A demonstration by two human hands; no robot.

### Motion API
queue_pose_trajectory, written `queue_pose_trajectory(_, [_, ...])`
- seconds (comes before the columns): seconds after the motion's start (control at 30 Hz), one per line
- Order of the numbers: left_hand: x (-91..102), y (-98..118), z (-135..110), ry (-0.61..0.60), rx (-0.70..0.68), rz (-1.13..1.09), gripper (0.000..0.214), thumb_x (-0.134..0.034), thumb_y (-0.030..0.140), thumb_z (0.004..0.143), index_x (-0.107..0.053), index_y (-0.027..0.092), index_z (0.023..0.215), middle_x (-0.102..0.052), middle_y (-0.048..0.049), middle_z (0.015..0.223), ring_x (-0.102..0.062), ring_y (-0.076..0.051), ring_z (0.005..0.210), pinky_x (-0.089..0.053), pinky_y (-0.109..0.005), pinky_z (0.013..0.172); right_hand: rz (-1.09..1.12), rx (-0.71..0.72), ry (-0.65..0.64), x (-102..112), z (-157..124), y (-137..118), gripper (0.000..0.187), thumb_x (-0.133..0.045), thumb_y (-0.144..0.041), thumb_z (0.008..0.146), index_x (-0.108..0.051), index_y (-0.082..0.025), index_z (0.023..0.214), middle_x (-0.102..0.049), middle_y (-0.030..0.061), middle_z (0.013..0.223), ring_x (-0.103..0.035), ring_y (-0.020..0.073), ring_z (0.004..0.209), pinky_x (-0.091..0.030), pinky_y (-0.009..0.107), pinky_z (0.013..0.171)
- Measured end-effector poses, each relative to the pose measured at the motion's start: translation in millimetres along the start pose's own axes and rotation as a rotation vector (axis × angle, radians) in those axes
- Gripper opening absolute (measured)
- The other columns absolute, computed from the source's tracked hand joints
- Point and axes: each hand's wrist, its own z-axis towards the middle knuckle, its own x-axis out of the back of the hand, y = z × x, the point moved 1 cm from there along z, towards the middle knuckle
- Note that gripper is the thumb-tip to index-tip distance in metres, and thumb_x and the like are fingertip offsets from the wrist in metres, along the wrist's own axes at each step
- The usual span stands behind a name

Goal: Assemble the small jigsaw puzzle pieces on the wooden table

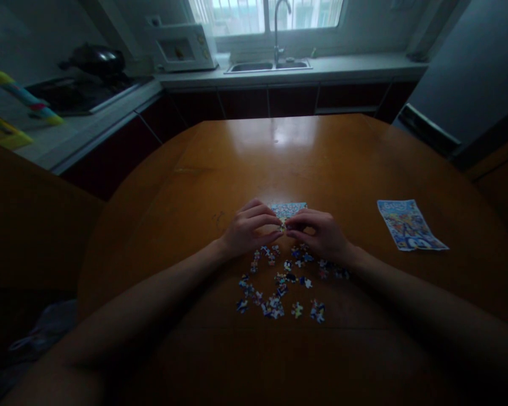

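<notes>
Pinching together near the middle of the glossy brown wooden table (220,169), the bare left hand (254,226) and the bare right hand (317,228) meet tip to tip at a tiny, multicoloured jigsaw piece (282,226). From where I stand, thumb and fingers on both sides look closed on it, though I can't tell whether it's one piece or two. Just beyond, on the far side, lies a pale blue, patterned rectangular panel (288,210), partly covered by the fingers.

To do this well, I'd grip by the edges, keep the printed faces level, line knob up with socket and press gently; if it resists, turn it rather than force it. Checking colours against the creased, blue-and-yellow printed paper sheet (410,224) at the right should help.

The small, mixed-colour loose pieces (273,306) are scattered on the near side, some close by the right wrist (355,256), so that's best lifted clear lest it drag them. It's dim here; tilting the print towards the bright far window (237,16) might show it better.
</notes>
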Motion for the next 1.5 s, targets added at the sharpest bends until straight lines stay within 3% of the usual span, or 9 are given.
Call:
queue_pose_trajectory(0.1, [-2.1,-2.7,-0.9,-0.016,0.053,0.004,0.017,-0.073,0.036,0.09,-0.07,0.023,0.1,-0.072,-0.0034,0.093,-0.061,-0.018,0.088,-0.053,-0.034,0.078,-0.063,-0.004,0.03,6.0,3.0,3.0,0.016,-0.07,-0.036,0.09,-0.075,-0.022,0.096,-0.073,0.0042,0.091,-0.064,0.0166,0.079,-0.052,0.033,0.075])
queue_pose_trajectory(0.23, [-4.6,-7.3,-1.7,-0.088,0.155,0.038,0.011,-0.061,0.027,0.097,-0.068,0.02,0.1,-0.071,-0.0056,0.098,-0.06,-0.02,0.095,-0.051,-0.037,0.086,-0.123,-0.08,0.2,18.5,9.8,13.8,0.015,-0.071,-0.034,0.089,-0.075,-0.02,0.094,-0.069,0.0044,0.085,-0.061,0.0171,0.075,-0.048,0.032,0.067])
queue_pose_trajectory(0.3, [-5.2,-8.8,-1.9,-0.138,0.175,0.054,0.013,-0.056,0.023,0.097,-0.068,0.019,0.101,-0.07,-0.0067,0.101,-0.059,-0.021,0.098,-0.05,-0.039,0.09,-0.167,-0.095,0.224,22.0,12.2,19.7,0.014,-0.072,-0.032,0.088,-0.075,-0.019,0.092,-0.068,0.0054,0.087,-0.062,0.0185,0.08,-0.047,0.033,0.07])
queue_pose_trajectory(0.47, [-5.4,-9.7,-1.8,-0.207,0.155,0.064,0.019,-0.055,0.019,0.096,-0.07,0.02,0.106,-0.069,-0.0074,0.105,-0.057,-0.022,0.1,-0.05,-0.04,0.091,-0.298,-0.071,0.134,18.1,12.1,28.8,0.007,-0.073,-0.027,0.087,-0.077,-0.021,0.091,-0.066,0.0068,0.093,-0.06,0.0221,0.093,-0.049,0.038,0.083])
queue_pose_trajectory(0.7, [-5.6,-8.9,-2.1,-0.284,0.163,0.106,0.026,-0.056,0.013,0.09,-0.073,0.022,0.107,-0.068,-0.0074,0.111,-0.055,-0.023,0.105,-0.05,-0.041,0.094,-0.398,-0.007,0.028,8.9,11.6,33.7,0.003,-0.077,-0.023,0.085,-0.078,-0.024,0.087,-0.066,0.0073,0.095,-0.058,0.0251,0.096,-0.049,0.04,0.085])
queue_pose_trajectory(1.13, [-8.7,-12.3,-4.4,-0.297,0.172,0.103,0.039,-0.056,0.008,0.086,-0.07,0.023,0.119,-0.066,-0.0077,0.116,-0.054,-0.024,0.11,-0.049,-0.043,0.098,-0.42,-0.003,0.029,5.4,12.9,38.1,0.003,-0.077,-0.024,0.085,-0.079,-0.024,0.088,-0.065,0.0069,0.093,-0.058,0.0248,0.096,-0.05,0.04,0.085])
queue_pose_trajectory(1.5, [-12.7,-17.1,-9.3,-0.331,0.126,0.136,0.044,-0.054,0.01,0.091,-0.069,0.03,0.128,-0.062,-0.0076,0.119,-0.051,-0.024,0.108,-0.049,-0.043,0.098,-0.421,-0.003,0.008,6.0,12.0,38.8,0.005,-0.074,-0.026,0.087,-0.079,-0.025,0.089,-0.066,0.0072,0.093,-0.058,0.0246,0.095,-0.05,0.04,0.084])
